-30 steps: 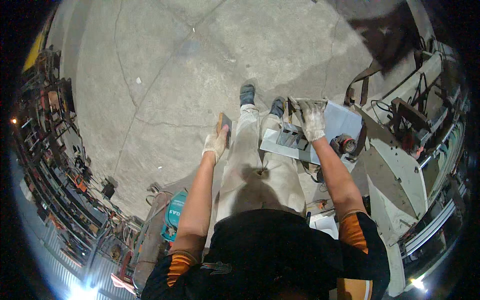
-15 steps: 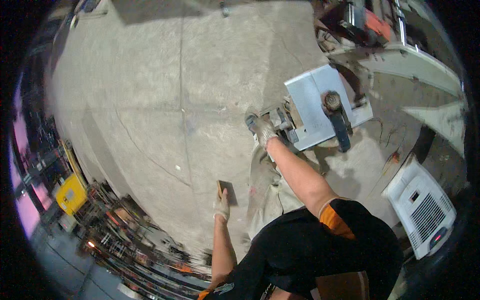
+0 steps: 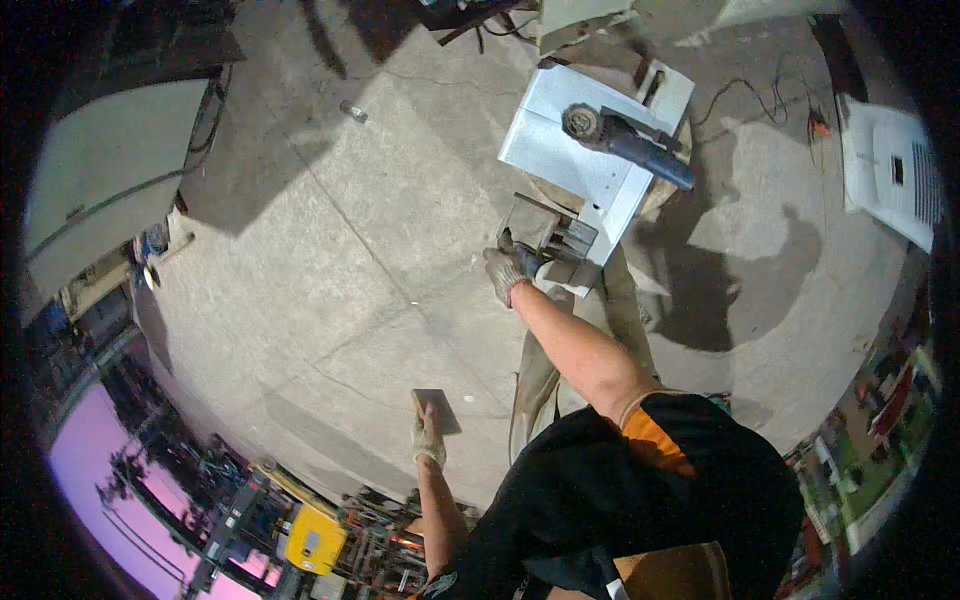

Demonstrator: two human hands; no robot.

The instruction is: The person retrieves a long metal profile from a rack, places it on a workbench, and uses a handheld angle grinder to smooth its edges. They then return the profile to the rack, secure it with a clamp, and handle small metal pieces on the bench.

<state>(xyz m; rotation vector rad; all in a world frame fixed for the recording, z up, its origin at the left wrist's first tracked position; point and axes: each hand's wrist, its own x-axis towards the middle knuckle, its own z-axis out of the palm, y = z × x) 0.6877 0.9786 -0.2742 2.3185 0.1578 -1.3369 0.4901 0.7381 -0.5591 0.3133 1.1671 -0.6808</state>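
Left hand (image 3: 428,440) gripping a dark flat plate (image 3: 446,410) — thumb across it; right hand (image 3: 506,272) curling beside metal brackets (image 3: 572,238), its hold unclear

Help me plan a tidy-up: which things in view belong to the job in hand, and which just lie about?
Likely in the job:
flat plate, in the left hand
metal fixture, by the right hand
grey panel; power tool on it

Likely just lying about:
white vented casing, far right
yellow boxy thing, lower left

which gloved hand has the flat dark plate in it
The left hand, gripping the flat dark plate; the right hand is farther up, nearer the silver sheet.
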